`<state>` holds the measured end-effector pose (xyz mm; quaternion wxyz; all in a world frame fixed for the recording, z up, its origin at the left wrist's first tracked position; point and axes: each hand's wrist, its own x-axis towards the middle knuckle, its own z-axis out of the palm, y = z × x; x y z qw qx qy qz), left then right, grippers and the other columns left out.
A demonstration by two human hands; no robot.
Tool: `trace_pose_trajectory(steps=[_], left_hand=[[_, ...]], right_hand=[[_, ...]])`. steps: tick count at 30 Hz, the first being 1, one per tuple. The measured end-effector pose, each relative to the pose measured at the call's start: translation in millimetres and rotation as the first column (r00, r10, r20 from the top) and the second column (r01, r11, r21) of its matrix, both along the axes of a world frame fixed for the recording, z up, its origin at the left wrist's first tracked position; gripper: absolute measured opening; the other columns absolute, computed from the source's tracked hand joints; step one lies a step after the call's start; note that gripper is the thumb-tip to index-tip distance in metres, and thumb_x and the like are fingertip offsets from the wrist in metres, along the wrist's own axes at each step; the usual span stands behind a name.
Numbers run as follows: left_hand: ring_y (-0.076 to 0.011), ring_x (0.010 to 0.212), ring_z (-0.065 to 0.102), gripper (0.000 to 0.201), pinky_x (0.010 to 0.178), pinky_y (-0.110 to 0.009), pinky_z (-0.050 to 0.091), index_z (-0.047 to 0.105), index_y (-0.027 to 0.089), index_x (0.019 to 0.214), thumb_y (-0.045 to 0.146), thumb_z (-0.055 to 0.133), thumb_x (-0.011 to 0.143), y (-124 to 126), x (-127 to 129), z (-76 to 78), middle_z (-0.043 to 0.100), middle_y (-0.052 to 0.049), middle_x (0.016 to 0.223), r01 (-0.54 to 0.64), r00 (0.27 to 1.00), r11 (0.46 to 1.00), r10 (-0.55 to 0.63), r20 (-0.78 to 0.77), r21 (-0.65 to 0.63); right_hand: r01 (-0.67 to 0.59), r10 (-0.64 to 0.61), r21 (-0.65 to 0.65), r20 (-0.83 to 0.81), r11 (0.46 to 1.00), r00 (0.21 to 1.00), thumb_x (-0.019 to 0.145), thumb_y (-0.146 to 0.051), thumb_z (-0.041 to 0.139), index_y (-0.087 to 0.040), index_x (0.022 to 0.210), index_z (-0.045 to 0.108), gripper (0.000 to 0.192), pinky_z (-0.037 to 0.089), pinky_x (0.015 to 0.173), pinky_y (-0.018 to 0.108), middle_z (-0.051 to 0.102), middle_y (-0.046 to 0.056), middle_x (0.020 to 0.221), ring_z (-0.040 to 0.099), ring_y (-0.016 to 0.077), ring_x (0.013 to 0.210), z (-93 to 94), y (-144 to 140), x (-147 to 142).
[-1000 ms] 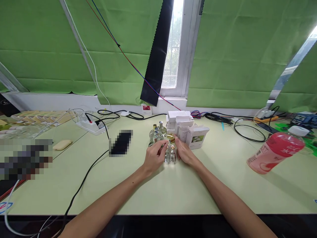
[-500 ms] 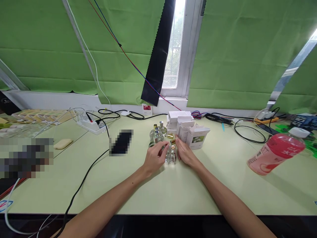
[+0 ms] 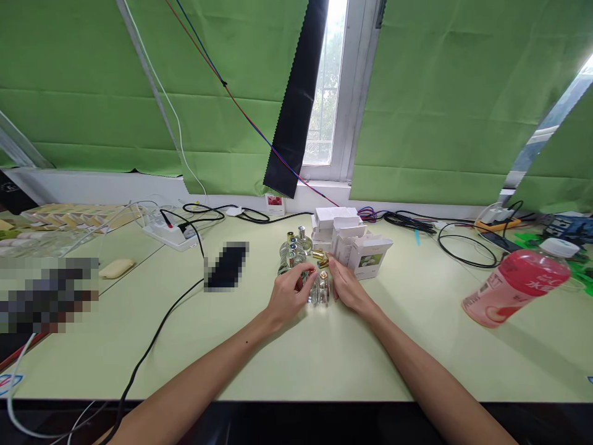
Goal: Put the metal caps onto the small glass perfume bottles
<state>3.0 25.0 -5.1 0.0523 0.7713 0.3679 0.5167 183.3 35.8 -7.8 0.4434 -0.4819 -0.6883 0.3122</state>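
My left hand (image 3: 291, 289) is closed in a pinch, with thumb and forefinger at the neck of a small clear glass perfume bottle (image 3: 312, 296). A reddish-gold bit shows at the fingertips. Right beside it stands another perfume bottle (image 3: 323, 290) with a gold neck and no cap. My right hand (image 3: 347, 287) rests on the table just right of these bottles, fingers loosely stretched and partly hidden. Its fingertips are by several gold caps (image 3: 319, 254) lying behind the bottles; whether they touch I cannot tell. Capped bottles (image 3: 303, 242) are grouped behind my left hand.
White boxes (image 3: 370, 256), some with flaps up, stand beyond my right hand. A pink drink bottle (image 3: 516, 284) is at the right. A blurred dark object (image 3: 227, 266), a black cable (image 3: 162, 330) and a power strip (image 3: 169, 233) lie to the left.
The gold caps by my right fingertips have shifted slightly away from me. My left fingers have moved a little at the bottle's neck; both forearms are nearly still.
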Motion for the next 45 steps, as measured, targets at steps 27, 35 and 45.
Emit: trace_pose_trajectory(steps=[27, 35, 45], left_hand=[[-0.0084, 0.057, 0.050, 0.011, 0.053, -0.022, 0.043, 0.064, 0.020, 0.088, 0.024, 0.056, 0.095, 1.2, -0.9, 2.9, 0.067, -0.001, 0.083, 0.109, 0.994, 0.994, -0.110, -0.017, -0.019], [-0.0087, 0.062, 0.054, 0.013, 0.055, -0.021, 0.044, 0.065, 0.019, 0.088, 0.023, 0.055, 0.096, 2.2, -1.1, 4.7, 0.069, -0.003, 0.091, 0.133, 0.991, 0.991, -0.133, -0.035, 0.015], [-0.0070, 0.054, 0.047, 0.013, 0.051, -0.020, 0.041, 0.064, 0.018, 0.086, 0.028, 0.058, 0.094, 1.5, -0.2, 1.9, 0.067, 0.000, 0.081, 0.093, 0.996, 0.993, -0.091, 0.023, -0.079]], right_hand=[[0.077, -0.080, 0.068, 0.049, 0.995, 0.996, 0.097, -0.041, 0.041, -0.021, 0.109, 0.065, 0.034, 0.052, 0.081, 0.035, 0.072, 0.007, 0.106, 0.068, 0.0239, 0.090, -7.2, 1.1, -4.3], [0.072, -0.076, 0.099, 0.035, 0.992, 0.996, 0.093, -0.032, 0.047, -0.019, 0.106, 0.066, 0.027, 0.053, 0.084, 0.036, 0.073, 0.008, 0.105, 0.069, 0.0224, 0.092, -13.1, 5.0, -4.3], [0.072, -0.077, 0.097, 0.049, 0.993, 0.996, 0.092, -0.031, 0.046, -0.019, 0.101, 0.067, 0.026, 0.054, 0.080, 0.035, 0.073, 0.008, 0.103, 0.069, 0.0218, 0.085, -15.5, 6.7, -4.1]])
